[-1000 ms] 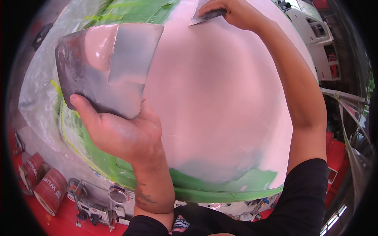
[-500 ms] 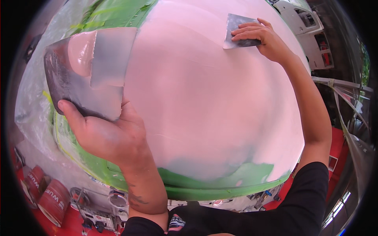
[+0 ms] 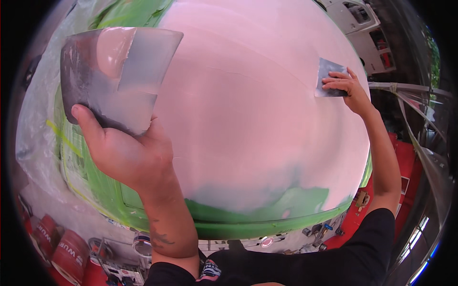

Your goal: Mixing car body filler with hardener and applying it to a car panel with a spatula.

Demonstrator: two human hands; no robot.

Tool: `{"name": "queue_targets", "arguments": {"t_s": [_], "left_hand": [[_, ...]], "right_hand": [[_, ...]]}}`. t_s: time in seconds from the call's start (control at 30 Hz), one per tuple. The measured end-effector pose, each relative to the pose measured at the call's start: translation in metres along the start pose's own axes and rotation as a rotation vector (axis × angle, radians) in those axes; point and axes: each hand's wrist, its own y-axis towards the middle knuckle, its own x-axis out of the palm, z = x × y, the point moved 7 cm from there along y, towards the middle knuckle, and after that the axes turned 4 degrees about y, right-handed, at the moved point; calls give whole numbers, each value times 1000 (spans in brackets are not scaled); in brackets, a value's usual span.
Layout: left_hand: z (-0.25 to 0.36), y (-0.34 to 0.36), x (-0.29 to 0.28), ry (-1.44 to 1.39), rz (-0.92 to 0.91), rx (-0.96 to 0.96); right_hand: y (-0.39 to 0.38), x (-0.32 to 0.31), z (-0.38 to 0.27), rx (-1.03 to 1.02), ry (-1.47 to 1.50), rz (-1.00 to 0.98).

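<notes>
On far right of panel (image 3: 248, 119): right hand (image 3: 346, 88), fingers flat, pressing spreader (image 3: 329, 76) to pink filler | left hand (image 3: 124, 152) gripping board (image 3: 109, 76), near left | advice: keep blade low-angled, pressure even, strokes overlapping, short of green tape (image 3: 286, 224).

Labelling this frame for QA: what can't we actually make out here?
Head view only:
- Left hand: fingers hidden behind the grey mixing board it holds.
- Spreader: lower edge covered by the right hand; contact with the pink-coated panel unclear.
- Red cans: cut off by the lower-left rim.
- Small tools under the panel: too small to identify.
</notes>
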Motion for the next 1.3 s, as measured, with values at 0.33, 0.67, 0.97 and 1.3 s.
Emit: {"name": "queue_targets", "arguments": {"t_s": [0.33,0.67,0.97,1.3], "left_hand": [[-25,-36,48,28,-355,-179],[10,-1,9,-345,-106,-99],[13,13,-8,-447,-192,-76],[12,17,-6,-464,-258,-56]], "right_hand": [[-31,-79,-213,-413,993,568],[103,-64,-219,-432,-186,711],[250,-58,-267,-508,-92,509],[219,-49,-266,-682,-51,360]]}}
